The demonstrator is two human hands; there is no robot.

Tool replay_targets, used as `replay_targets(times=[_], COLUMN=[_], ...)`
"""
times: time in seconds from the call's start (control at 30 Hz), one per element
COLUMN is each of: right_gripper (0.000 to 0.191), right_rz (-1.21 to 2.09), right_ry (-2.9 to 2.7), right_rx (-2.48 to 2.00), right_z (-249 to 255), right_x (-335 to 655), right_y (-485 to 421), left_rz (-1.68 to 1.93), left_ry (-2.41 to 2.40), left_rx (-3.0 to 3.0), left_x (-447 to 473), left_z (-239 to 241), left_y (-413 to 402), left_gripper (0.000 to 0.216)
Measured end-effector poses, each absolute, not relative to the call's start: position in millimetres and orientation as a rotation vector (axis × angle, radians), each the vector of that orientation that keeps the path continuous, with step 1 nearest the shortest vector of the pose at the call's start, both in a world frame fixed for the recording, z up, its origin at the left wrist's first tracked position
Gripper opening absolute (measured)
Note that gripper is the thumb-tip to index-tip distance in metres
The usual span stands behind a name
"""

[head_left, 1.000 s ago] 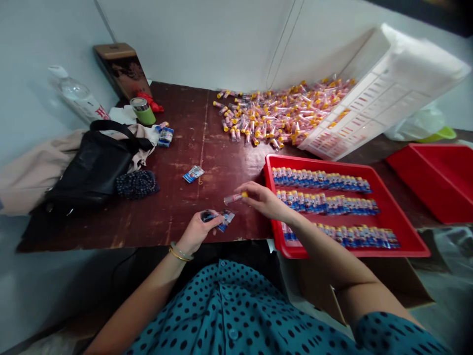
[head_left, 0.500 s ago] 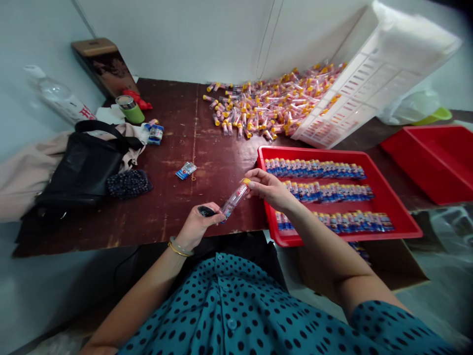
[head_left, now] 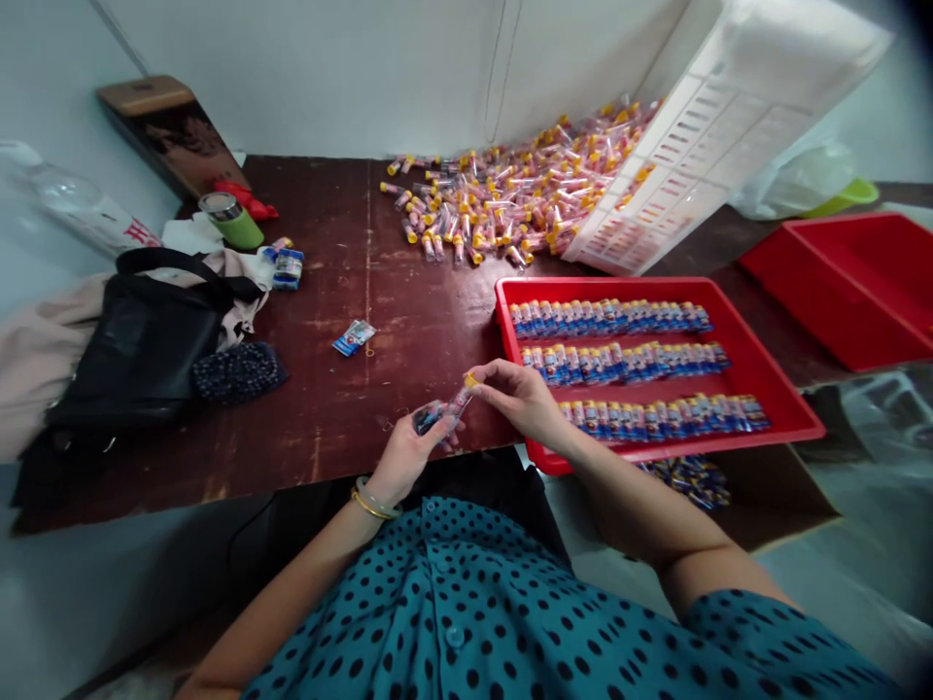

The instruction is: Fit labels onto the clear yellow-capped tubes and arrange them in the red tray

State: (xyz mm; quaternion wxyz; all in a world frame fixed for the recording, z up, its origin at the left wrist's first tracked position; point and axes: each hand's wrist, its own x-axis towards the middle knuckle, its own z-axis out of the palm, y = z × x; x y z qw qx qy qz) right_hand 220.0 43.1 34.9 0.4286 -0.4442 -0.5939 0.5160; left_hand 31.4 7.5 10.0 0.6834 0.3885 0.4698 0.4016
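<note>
A clear plastic tube with a yellow cap (head_left: 459,402) is held at a slant between my two hands, over the table's front edge. My left hand (head_left: 409,452) wraps round its lower end, along with a dark bluish piece (head_left: 424,418) that I cannot make out. At the upper end, my right hand (head_left: 526,401) pinches the yellow cap between thumb and fingers. Right beside it is a red tray (head_left: 791,420), where yellow-capped tubes with blue labels (head_left: 612,364) lie in three rows. Small blue printed cards (head_left: 355,337) lie on the table to the left.
A heap of yellow-capped tubes (head_left: 502,204) lies at the back, against a tilted white plastic basket (head_left: 677,165). A black bag (head_left: 146,345), a green jar (head_left: 237,224) and a bottle (head_left: 80,199) are at left. Another red bin (head_left: 838,287) stands at right; an open carton (head_left: 773,501) sits below.
The tube has come lower, and my left hand has moved up along it, closer to my right hand. The whole view has shifted slightly.
</note>
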Motion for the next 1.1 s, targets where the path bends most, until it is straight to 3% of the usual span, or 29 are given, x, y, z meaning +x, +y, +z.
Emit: replay_targets(times=[0.2,0.77,0.97,1.1], right_gripper=[0.025,0.018,0.022,0.031], right_rz=[1.59,1.544,1.271,0.779], right_ry=[-1.184,-1.152,-1.083,-0.997], right_rx=[-1.033,-0.986,-1.052,-1.438], right_z=[19,22,27,32], right_x=[209,234,293,414], right_y=[-2,-3,17,53], left_rz=[0.797,0.748,0.662,0.649], left_ry=[0.871,0.878,1.008,1.157], left_rx=[0.66,0.665,0.654,0.601], left_x=[40,62,69,55], left_z=[17,23,31,21], left_y=[0,-2,4,12], left_gripper=[0.027,0.027,0.042,0.051])
